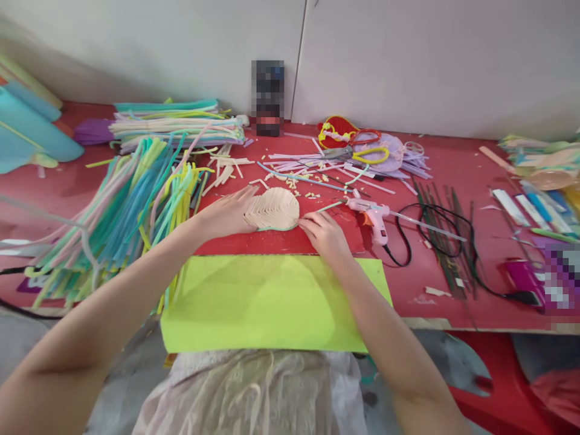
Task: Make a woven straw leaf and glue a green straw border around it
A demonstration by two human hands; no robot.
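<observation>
A cream leaf-shaped piece (277, 205), made of overlapping rows of fuzzy pipe cleaner, lies on a red surface in front of me. A pale green pipe cleaner (274, 229) runs along its near edge. At the piece's left end my left hand (229, 212) holds it, fingers stretched along the far side; the thumb is hard to see. Fingertips of my right hand (324, 232) are pinched together at the lower right edge, where the green strip ends. Another length of pale green pipe cleaner (330, 206) sticks out beyond the right hand, toward a pink glue gun (371, 219).
Bundled pipe cleaners (140, 187) lie at left. Scissors (369, 155) with yellow handles rest among purple strips behind. A black cable (410, 241) loops beside dark wires (448, 241) at right. A yellow-green board (272, 302) spans the near table edge; a pixelated dark object (267, 96) stands behind.
</observation>
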